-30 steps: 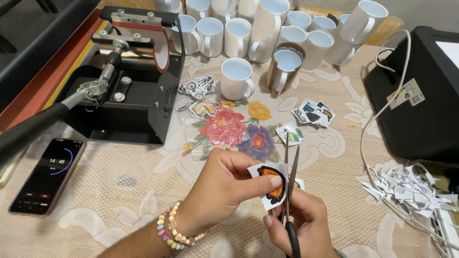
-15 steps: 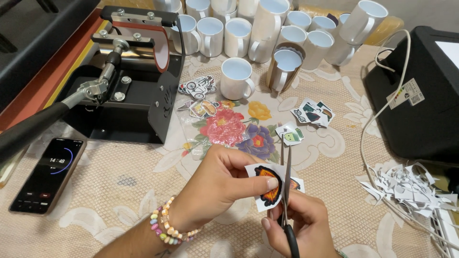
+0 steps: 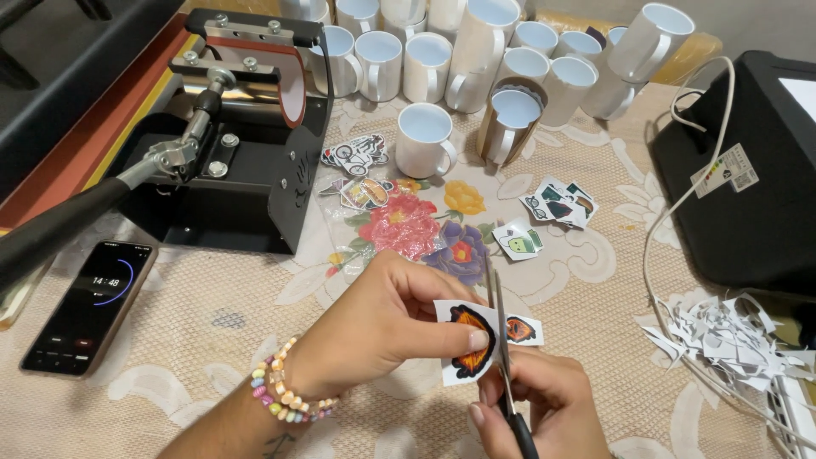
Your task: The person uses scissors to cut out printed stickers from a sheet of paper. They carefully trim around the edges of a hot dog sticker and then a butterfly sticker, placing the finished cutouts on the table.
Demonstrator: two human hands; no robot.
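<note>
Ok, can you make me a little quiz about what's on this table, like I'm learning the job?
1. True or false: the right hand holds the scissors.
2. What does the left hand pinch?
3. Where is the phone: A) left of the hands, B) among the white mugs?

Key: 1. True. 2. A printed paper cutout, orange and black. 3. A, beside the black mug press.

A worktop (image 3: pixel 212 340) fills the view, covered by a beige lace cloth (image 3: pixel 612 280) with a flower print. Light is even and soft. A strip of grey wall (image 3: pixel 765 21) shows at top right.
</note>
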